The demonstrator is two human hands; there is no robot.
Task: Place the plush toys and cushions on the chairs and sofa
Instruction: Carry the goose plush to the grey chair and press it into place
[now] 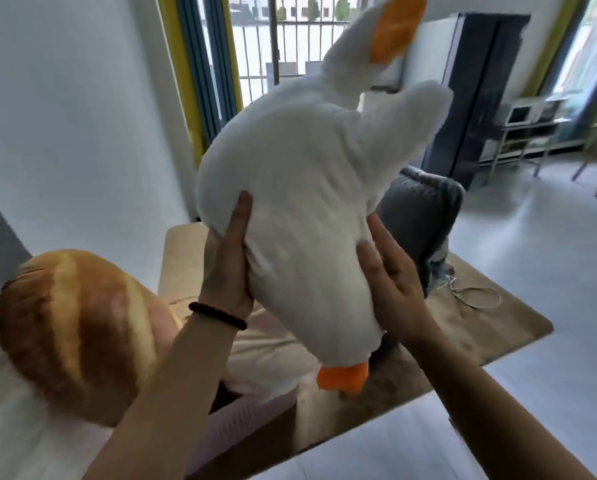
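Above the chair (186, 247), the left hand (227, 261) grips and the flat, spread right hand (390, 275) presses the goose (290, 161), seemingly soft, light, best held mid-body.

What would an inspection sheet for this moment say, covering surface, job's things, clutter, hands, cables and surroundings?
Surface: beige sofa below the hands; tan rug on a pale floor.
Job's things: white goose plush held in the air, beak down, orange foot up; bread-shaped cushion lying on the sofa at left; grey armchair behind the goose, seat hidden.
Clutter: pink fabric on the sofa under the goose.
Hands: left hand grips the goose's side, thumb on the front; right hand presses the opposite side, fingers nearly straight.
Cables: white cable loose on the rug beside the armchair.
Surroundings: barred window; metal shelf rack at far right.
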